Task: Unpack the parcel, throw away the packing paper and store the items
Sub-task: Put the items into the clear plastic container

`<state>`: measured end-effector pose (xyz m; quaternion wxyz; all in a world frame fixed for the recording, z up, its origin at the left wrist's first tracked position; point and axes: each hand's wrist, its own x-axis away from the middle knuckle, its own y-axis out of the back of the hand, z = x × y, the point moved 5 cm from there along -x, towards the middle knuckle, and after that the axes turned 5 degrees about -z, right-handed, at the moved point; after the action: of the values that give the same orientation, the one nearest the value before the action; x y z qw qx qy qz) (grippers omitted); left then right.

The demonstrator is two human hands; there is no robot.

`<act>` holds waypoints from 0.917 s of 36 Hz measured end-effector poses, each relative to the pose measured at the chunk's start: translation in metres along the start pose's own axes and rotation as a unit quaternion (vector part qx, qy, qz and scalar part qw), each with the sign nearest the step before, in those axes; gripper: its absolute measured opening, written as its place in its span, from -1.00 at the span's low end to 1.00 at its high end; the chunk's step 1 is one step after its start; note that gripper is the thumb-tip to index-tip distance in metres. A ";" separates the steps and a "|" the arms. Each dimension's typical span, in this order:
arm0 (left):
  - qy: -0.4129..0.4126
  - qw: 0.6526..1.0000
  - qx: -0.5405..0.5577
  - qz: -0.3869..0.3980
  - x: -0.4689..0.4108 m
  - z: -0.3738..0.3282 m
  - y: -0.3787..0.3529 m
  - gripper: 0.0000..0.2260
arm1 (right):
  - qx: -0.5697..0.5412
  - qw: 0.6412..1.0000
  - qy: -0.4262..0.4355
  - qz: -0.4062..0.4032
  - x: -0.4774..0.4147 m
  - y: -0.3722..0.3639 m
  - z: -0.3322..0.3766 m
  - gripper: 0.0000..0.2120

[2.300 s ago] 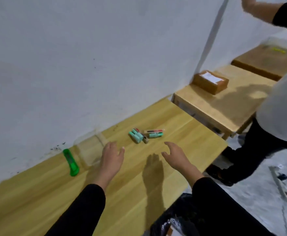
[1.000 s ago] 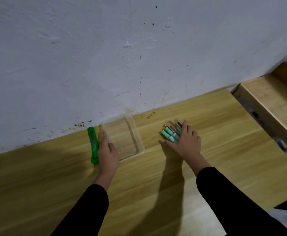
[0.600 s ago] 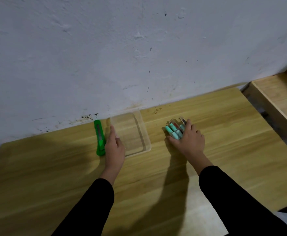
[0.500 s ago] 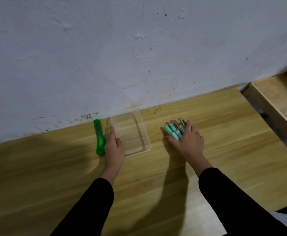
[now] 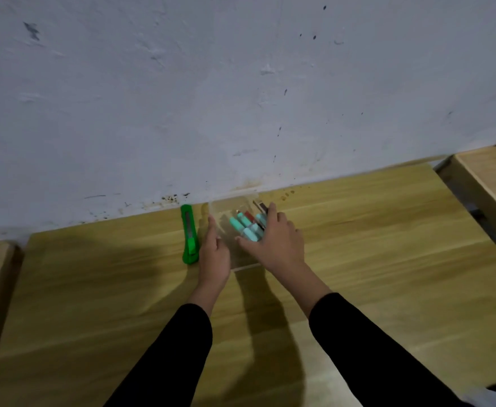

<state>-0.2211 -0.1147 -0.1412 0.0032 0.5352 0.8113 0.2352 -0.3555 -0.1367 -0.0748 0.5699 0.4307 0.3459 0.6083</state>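
Wooden table (image 5: 387, 259): right hand (image 5: 276, 245) has carried the tubes (image 5: 246, 227) over from beside the clear tray (image 5: 245, 267), now gripping them above it. Left hand (image 5: 214, 254) braces tray's left wall, fingers loosely open. Storing nearly done.

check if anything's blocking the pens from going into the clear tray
Nothing visible does. The right hand has the pens bunched over the open clear tray, whose top is uncovered. The left hand rests at the tray's left edge, and the green cutter lies outside it.
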 end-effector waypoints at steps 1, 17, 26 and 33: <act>0.013 0.999 0.032 0.010 -0.002 0.001 0.000 -0.49 | 0.014 1.000 0.003 0.005 0.001 -0.003 0.003 -0.06; 0.112 0.957 0.250 0.098 0.001 -0.007 0.012 -0.42 | 0.170 0.980 0.101 -0.005 0.008 -0.029 0.029 -0.09; 0.094 0.967 0.215 0.099 -0.002 -0.001 0.013 -0.46 | 0.159 0.978 0.135 0.022 0.012 -0.036 0.032 -0.27; 0.095 0.969 0.202 0.110 -0.003 0.002 0.013 -0.45 | 0.054 0.994 0.094 0.033 0.007 -0.047 0.034 -0.34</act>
<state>-0.2079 -0.1122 -0.1390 -0.2075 0.5863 0.7745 0.1154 -0.3056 -0.1275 -0.1031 0.4904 0.4130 0.4156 0.6452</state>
